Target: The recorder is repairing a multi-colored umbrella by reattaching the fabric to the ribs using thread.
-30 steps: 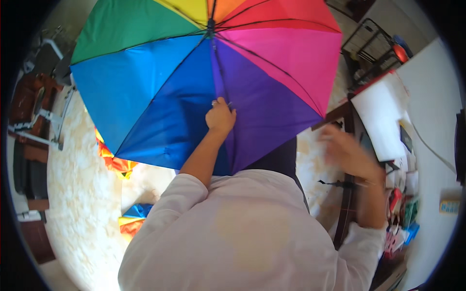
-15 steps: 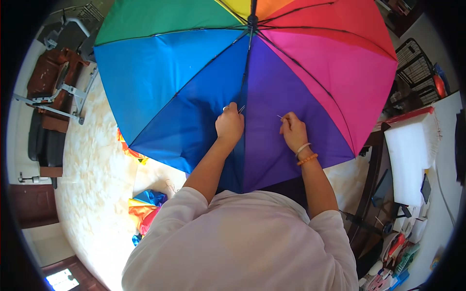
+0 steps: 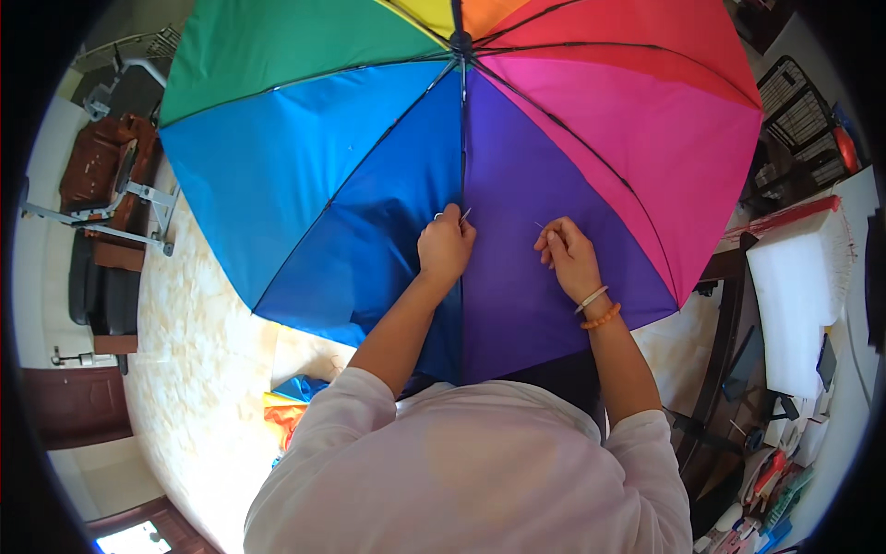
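Note:
An open rainbow umbrella [image 3: 369, 185] lies inside up before me, its dark ribs spreading from a black hub [image 3: 460, 42]. My left hand [image 3: 446, 247] is closed in a pinch at the umbrella rib [image 3: 462, 138] along the seam between the blue and purple panels. A short, thin, pale metallic piece shows at its fingertips. Over the purple panel [image 3: 517, 305], my right hand [image 3: 570, 257] is pinched shut on a thin, needle-like piece [image 3: 539, 224] pointing toward the left hand. Any thread is too fine to make out.
Colourful folded fabric [image 3: 291, 406] lies on the pale floor at lower left. Exercise equipment [image 3: 138, 198] and a dark seat [image 3: 111, 286] stand farther left. On the right are a white foam block [image 3: 794, 295], a black wire cage [image 3: 789, 120] and assorted clutter [image 3: 761, 499].
In the picture, the umbrella's hub has shifted slightly left and both hands slightly right and down. The right hand has drawn a little away from the seam. Both pinches stay closed.

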`<act>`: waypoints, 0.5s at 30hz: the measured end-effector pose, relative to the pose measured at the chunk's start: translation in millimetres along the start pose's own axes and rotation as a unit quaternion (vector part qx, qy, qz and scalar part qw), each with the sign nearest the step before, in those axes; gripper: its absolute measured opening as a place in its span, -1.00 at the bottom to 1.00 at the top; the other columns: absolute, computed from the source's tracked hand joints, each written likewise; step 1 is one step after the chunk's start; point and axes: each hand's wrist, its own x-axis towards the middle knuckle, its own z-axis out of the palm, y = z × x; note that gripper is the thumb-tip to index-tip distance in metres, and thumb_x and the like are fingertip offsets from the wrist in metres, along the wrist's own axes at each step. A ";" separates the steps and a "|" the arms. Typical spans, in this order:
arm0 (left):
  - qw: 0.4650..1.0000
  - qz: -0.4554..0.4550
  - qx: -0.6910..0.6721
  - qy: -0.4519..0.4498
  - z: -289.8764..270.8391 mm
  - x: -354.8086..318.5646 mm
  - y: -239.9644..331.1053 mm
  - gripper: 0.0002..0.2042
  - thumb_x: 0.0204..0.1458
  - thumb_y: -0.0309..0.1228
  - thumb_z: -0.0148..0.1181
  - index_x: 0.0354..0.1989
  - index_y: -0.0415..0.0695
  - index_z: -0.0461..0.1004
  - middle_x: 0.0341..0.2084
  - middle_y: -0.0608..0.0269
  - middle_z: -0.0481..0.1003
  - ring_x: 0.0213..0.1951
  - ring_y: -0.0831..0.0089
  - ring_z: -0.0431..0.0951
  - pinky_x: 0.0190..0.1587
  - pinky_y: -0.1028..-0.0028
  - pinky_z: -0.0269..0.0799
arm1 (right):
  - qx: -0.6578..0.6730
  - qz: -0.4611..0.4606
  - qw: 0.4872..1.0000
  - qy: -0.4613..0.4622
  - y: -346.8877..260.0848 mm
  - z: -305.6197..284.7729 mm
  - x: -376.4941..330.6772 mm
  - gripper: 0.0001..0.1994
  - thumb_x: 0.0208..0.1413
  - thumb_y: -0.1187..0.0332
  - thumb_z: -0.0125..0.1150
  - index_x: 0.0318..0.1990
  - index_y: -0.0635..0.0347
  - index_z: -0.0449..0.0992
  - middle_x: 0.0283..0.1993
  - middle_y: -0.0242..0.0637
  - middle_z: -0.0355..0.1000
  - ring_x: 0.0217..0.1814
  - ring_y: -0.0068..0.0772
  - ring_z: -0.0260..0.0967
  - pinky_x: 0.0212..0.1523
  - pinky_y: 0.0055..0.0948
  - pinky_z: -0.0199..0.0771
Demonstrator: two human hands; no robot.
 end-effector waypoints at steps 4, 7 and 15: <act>0.998 -0.036 0.056 0.019 -4.4 0.6 -0.5 -0.91 -0.06 -0.47 0.10 -0.46 -0.20 0.34 -0.62 0.03 0.46 -0.59 -0.01 0.48 -0.50 0.13 0.40 | 0.002 0.034 0.999 -0.030 1.4 -3.7 -0.8 -0.90 0.14 0.55 -0.10 -0.28 0.23 0.39 -0.40 -0.34 0.43 -0.54 -0.60 0.28 -0.53 -0.64 0.25; 0.998 0.028 -0.061 -0.011 1.9 4.0 -6.2 -0.89 -0.05 -0.46 0.10 -0.46 -0.21 0.33 -0.63 0.02 0.46 -0.60 -0.02 0.48 -0.51 0.13 0.39 | -0.027 -0.006 1.000 -0.002 3.1 -2.2 -1.5 -0.90 0.11 0.56 -0.03 -0.31 0.26 0.45 -0.40 -0.35 0.42 -0.51 -0.60 0.26 -0.48 -0.64 0.26; 0.993 0.053 0.007 -0.107 -23.5 20.6 -5.8 -0.85 -0.01 -0.40 0.13 -0.48 -0.23 0.40 -0.61 0.06 0.47 -0.56 0.00 0.47 -0.47 0.24 0.39 | -0.108 -0.011 0.993 -0.042 -19.0 -6.1 4.8 -0.92 -0.01 0.56 0.14 -0.41 0.26 0.57 -0.42 -0.40 0.38 -0.45 -0.58 0.20 -0.38 -0.61 0.23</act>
